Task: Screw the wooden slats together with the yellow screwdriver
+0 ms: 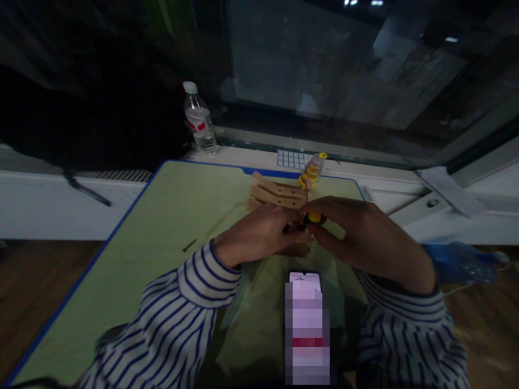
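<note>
My right hand (360,237) is closed around a small yellow-and-black handle (314,216), which looks like part of a screwdriver. Right beside it, my left hand (259,233) has its fingers pinched together at the handle's dark end; what they hold is hidden. Bent wooden pieces (279,190) with drilled holes lie just beyond both hands. Below the fingers, another wooden piece (295,249) shows in part. A thin dark screw or nail (189,246) rests on the table to the left of my left hand.
The pale green table (162,210) has a blue edge. A phone (307,329) lies near me, its screen lit. On the windowsill stand a water bottle (200,121) and a small clear bottle with yellow trim (313,170). A blue plastic bag (462,262) is at the right.
</note>
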The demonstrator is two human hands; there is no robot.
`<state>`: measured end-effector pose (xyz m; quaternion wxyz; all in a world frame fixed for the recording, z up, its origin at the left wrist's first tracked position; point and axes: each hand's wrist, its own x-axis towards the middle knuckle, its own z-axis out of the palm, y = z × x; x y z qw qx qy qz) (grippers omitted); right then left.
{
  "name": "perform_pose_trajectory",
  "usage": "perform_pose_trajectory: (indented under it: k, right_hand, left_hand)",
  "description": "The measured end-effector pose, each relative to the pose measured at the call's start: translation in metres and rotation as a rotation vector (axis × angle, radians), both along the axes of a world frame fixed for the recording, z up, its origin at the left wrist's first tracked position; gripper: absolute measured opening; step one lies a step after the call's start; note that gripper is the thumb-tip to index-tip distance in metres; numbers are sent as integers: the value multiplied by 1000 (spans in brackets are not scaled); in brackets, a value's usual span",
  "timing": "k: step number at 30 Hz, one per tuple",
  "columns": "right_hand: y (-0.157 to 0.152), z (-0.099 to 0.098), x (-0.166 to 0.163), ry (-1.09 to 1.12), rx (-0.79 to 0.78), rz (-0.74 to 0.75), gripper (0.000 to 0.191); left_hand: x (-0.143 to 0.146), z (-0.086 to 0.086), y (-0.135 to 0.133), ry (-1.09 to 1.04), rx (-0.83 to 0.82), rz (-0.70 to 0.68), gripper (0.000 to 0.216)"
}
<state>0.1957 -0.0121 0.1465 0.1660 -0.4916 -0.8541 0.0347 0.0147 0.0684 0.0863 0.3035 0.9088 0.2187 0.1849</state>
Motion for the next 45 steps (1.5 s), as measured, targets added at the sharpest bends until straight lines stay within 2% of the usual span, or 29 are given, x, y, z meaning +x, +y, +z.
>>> perform_pose_trajectory:
  k: [4,11,19,27,34,41,45]
  right_hand:
    - [1,0,-1,-4,-20,-17,23]
    - [2,-2,-1,-41,-5,-73,23]
    - [2,-3,-1,-33,1,-45,30]
    - [2,-2,0,-42,-4,-55,21]
    - [3,-3,0,-65,-13,-96,24]
    - [1,-3,-1,-30,11,-58,32]
    - [1,-3,-1,-44,8,-59,28]
  left_hand:
    - [1,0,0,6,-12,-2,17]
    - [1,1,1,35,-47,81,22]
    - [1,2,-1,7,-27,28,18]
    - [3,-2,1,27,-60,18,19]
    - [0,3,0,10,-64,35,17]
    - [0,2,1,-9,-49,-9,17]
    - [0,2,1,-8,-59,-4,15]
